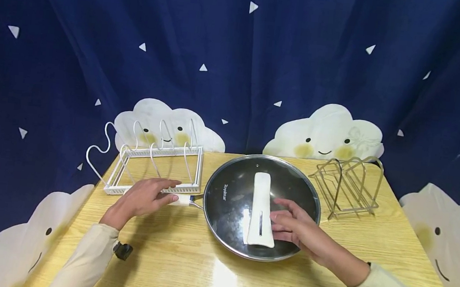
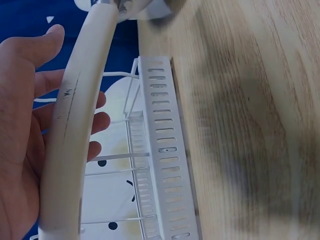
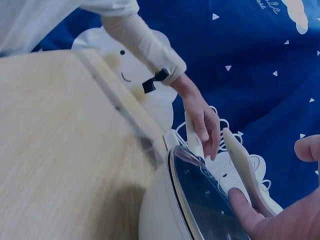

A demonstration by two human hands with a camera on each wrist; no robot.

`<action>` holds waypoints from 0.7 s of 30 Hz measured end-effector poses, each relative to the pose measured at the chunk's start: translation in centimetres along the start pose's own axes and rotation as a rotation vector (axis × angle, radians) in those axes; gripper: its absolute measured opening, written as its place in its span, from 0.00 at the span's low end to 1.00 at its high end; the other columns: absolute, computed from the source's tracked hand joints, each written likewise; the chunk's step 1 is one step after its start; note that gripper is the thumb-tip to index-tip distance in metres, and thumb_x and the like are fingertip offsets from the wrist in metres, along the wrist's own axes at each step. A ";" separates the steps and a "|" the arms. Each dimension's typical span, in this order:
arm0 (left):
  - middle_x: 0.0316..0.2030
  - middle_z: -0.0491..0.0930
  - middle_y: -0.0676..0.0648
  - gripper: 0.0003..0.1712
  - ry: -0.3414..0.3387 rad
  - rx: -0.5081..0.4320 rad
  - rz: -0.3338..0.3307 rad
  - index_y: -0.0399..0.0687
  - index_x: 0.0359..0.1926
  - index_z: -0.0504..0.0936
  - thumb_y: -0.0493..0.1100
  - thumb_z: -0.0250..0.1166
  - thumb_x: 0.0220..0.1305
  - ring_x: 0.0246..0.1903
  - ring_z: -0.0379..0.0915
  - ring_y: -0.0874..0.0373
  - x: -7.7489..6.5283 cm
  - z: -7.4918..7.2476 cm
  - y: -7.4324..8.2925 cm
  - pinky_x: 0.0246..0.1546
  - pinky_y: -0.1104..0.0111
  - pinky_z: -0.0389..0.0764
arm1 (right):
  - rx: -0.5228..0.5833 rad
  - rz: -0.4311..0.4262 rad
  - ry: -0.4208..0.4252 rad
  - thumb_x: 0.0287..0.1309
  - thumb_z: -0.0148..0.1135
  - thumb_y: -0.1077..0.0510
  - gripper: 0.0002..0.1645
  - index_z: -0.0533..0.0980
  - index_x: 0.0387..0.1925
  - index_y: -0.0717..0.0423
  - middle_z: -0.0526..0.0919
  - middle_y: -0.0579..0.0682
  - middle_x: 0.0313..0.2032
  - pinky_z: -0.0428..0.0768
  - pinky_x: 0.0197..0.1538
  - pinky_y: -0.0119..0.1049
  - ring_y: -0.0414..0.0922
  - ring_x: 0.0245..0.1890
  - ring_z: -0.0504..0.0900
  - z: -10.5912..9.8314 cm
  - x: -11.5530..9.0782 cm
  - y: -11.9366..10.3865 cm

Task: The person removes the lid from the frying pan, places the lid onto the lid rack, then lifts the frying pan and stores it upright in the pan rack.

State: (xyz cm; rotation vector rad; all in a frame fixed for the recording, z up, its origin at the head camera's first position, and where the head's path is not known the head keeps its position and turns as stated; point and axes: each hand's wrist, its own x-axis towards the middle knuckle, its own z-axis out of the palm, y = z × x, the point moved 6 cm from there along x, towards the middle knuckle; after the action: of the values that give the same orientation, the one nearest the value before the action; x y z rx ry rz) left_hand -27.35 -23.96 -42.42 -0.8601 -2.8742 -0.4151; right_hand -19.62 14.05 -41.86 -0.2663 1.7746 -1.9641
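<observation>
A wok (image 3: 157, 210) with a dark glass lid (image 1: 227, 217) stands in the middle of the wooden table. Its cream side handle (image 2: 75, 110) points left, toward the white rack. Over this handle is my left hand (image 1: 148, 195), the thumb held off it and the fingers reaching past it without curling tightly. The lid carries a long white upright handle (image 1: 262, 188). My right hand (image 1: 301, 229) is at the right side of that lid handle, fingers spread and loosely bent, the thumb close to its lower part.
Behind my left hand a white wire rack (image 2: 162, 130) sits on the table. A metal wire rack (image 1: 339, 186) stands right of the wok, near the back edge. A dark blue curtain (image 1: 237, 70) with clouds hangs around the wooden table (image 1: 184, 268).
</observation>
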 end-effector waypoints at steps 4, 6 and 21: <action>0.58 0.83 0.49 0.28 0.000 0.011 0.004 0.54 0.64 0.81 0.62 0.60 0.72 0.52 0.83 0.52 -0.1 0.2 -0.1 0.53 0.51 0.81 | 0.056 0.025 -0.021 0.71 0.56 0.56 0.46 0.41 0.76 0.66 0.75 0.59 0.54 0.84 0.52 0.42 0.47 0.46 0.86 0.7 0.2 0.2; 0.58 0.84 0.49 0.28 0.000 0.016 0.006 0.55 0.64 0.81 0.63 0.60 0.72 0.51 0.83 0.52 -0.2 0.3 -0.1 0.52 0.51 0.81 | 0.080 0.035 -0.020 0.71 0.57 0.56 0.47 0.40 0.76 0.65 0.77 0.57 0.53 0.85 0.51 0.42 0.47 0.45 0.86 1.0 0.2 0.3; 0.45 0.89 0.52 0.21 -0.026 0.007 -0.019 0.53 0.50 0.89 0.61 0.63 0.70 0.44 0.85 0.54 -0.1 0.7 -0.3 0.46 0.53 0.83 | 0.272 0.098 -0.097 0.71 0.58 0.61 0.32 0.55 0.63 0.77 0.86 0.59 0.49 0.85 0.52 0.41 0.50 0.47 0.88 3.2 1.7 1.5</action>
State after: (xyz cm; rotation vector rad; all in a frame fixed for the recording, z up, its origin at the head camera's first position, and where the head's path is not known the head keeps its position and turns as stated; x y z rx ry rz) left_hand -27.48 -24.04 -43.14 -0.8436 -2.9081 -0.3992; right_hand -19.36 10.40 -43.22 -0.1766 1.4132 -2.0558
